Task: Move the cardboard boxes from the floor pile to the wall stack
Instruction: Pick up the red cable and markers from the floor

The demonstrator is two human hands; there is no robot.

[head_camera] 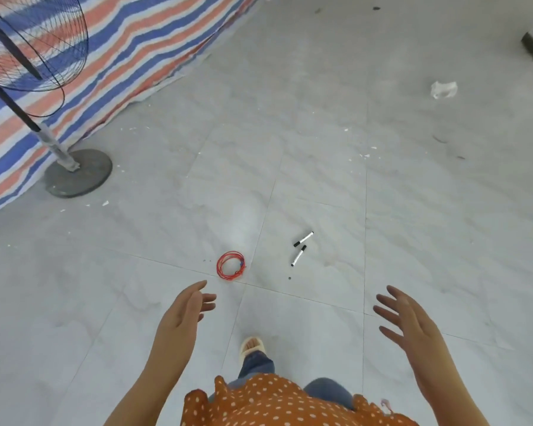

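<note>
Both hands, the left hand (pixel 183 309) and the right hand (pixel 405 318), are spread apart and hold nothing. No cardboard boxes show. Step past the red wire (pixel 230 265) and pens (pixel 300 249) on the floor (pixel 413 210).

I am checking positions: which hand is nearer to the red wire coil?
Left. The left hand is just below the coil; the right hand is far to its right.

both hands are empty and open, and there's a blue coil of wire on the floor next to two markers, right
Not quite: the coil of wire is red, not blue, as the head view shows. The rest holds: the left hand and right hand are open and empty, and two markers lie beside the coil.
</note>
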